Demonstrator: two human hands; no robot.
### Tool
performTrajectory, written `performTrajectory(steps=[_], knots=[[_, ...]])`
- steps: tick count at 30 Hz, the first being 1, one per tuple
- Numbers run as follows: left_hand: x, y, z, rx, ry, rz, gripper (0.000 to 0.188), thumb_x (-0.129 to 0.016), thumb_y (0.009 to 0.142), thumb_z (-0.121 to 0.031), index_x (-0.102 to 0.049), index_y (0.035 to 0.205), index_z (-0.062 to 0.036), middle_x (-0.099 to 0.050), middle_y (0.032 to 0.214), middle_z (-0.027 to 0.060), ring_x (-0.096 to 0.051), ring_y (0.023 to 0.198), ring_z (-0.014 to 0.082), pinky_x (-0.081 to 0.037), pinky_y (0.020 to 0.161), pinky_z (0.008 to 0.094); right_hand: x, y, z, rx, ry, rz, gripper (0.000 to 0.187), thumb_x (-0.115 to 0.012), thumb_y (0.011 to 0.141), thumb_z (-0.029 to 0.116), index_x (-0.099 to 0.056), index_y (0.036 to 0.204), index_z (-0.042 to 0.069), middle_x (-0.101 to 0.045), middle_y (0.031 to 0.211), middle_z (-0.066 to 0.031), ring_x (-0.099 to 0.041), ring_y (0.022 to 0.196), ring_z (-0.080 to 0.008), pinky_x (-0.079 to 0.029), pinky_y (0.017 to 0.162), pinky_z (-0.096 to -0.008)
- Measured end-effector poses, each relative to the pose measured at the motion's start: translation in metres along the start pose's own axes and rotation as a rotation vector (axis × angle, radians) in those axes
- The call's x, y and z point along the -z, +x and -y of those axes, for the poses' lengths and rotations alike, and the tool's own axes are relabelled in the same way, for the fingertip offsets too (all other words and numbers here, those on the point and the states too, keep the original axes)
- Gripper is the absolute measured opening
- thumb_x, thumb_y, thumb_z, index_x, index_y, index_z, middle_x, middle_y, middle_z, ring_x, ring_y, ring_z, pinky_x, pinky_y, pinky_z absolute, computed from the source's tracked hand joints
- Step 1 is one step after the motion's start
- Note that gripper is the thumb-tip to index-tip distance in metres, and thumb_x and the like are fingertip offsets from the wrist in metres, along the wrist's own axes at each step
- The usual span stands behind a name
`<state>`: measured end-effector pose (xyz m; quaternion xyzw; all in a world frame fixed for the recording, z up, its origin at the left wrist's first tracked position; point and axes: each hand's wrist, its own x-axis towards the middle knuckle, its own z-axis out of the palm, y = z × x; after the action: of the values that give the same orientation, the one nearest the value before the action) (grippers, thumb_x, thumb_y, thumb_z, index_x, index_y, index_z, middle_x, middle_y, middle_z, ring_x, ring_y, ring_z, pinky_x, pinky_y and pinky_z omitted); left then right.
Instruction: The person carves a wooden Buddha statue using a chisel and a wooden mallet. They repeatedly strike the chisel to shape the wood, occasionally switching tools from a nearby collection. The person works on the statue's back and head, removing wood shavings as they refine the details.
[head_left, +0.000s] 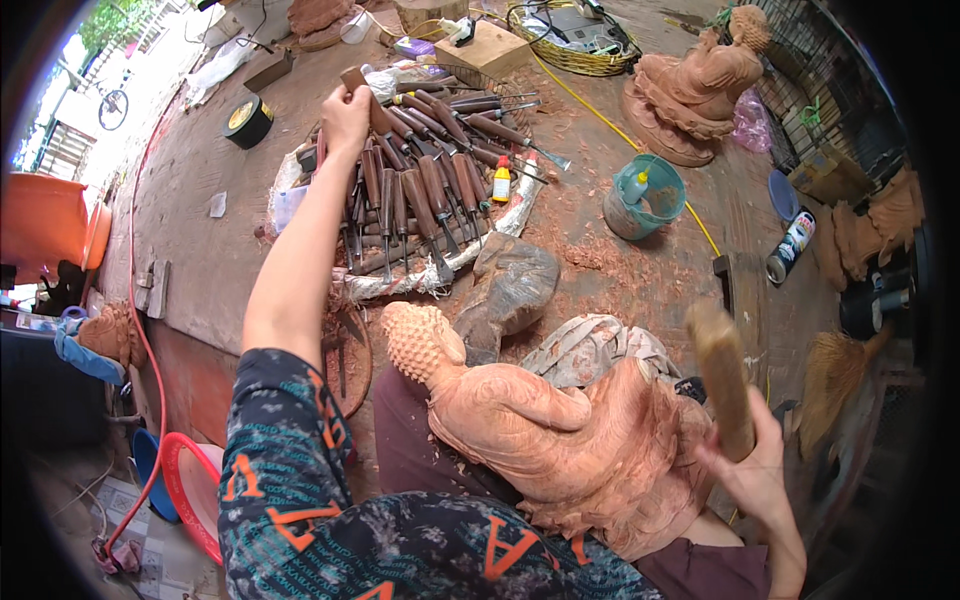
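Note:
My left hand (346, 118) is stretched out to the pile of carving chisels (430, 190), its fingers closed around one chisel's wooden handle (377, 112). That chisel's blade is hidden. Several other dark-handled chisels lie under and beside it, most with their metal blades toward me. In my right hand (757, 468) a wooden mallet (722, 375) stands upright. Across my lap lies a carved wooden seated figure (540, 430), its curled head to the left and its base beside my right hand. A grey cloth (600, 348) and a dark bag (515, 285) touch the figure's far side.
A small yellow bottle with a red cap (501, 180) stands by the chisels. Farther right are a teal bucket (645, 200), a finished-looking carved figure (700, 85) and a spray can (791, 246). Wood chips litter the floor. A yellow cord (580, 98) runs past the bucket.

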<state>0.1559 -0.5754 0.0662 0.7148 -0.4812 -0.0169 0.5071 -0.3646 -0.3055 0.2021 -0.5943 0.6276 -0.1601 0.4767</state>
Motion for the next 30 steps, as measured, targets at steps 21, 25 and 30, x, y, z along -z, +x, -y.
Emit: performTrajectory(steps=[21,25,30], knots=[[0.025,-0.160,-0.018,-0.010,0.376,0.832,0.053,-0.073,0.080,-0.037,-0.054,0.119,-0.0060,-0.064,0.117,0.0198,-0.061,0.109,0.0368,-0.049,0.088,0.0436,0.014,0.013,-0.009,0.097,-0.031,-0.038,0.066,-0.078,0.071,0.001,-0.050,0.131,0.001,-0.055,0.091,-0.0004,-0.053,0.074,-0.0078,-0.046,0.070,-0.0251],[-0.001,-0.158,0.005,-0.084,0.490,0.736,0.052,-0.074,0.078,-0.035,-0.054,0.120,-0.0112,-0.065,0.107,0.0223,-0.062,0.101,0.0415,-0.049,0.085,0.0480,0.013,0.015,-0.011,0.097,-0.018,-0.064,0.066,-0.078,0.072,0.002,-0.050,0.131,0.001,-0.055,0.086,0.0001,-0.053,0.075,-0.0080,-0.046,0.070,-0.0251],[0.000,-0.118,0.001,-0.137,0.550,0.531,0.052,-0.066,0.084,-0.045,-0.052,0.123,-0.0146,-0.068,0.106,0.0200,-0.065,0.098,0.0415,-0.051,0.082,0.0495,0.014,0.017,-0.012,0.020,0.011,-0.069,0.065,-0.078,0.073,0.003,-0.050,0.132,0.002,-0.054,0.087,-0.0003,-0.053,0.078,-0.0082,-0.046,0.073,-0.0251]])
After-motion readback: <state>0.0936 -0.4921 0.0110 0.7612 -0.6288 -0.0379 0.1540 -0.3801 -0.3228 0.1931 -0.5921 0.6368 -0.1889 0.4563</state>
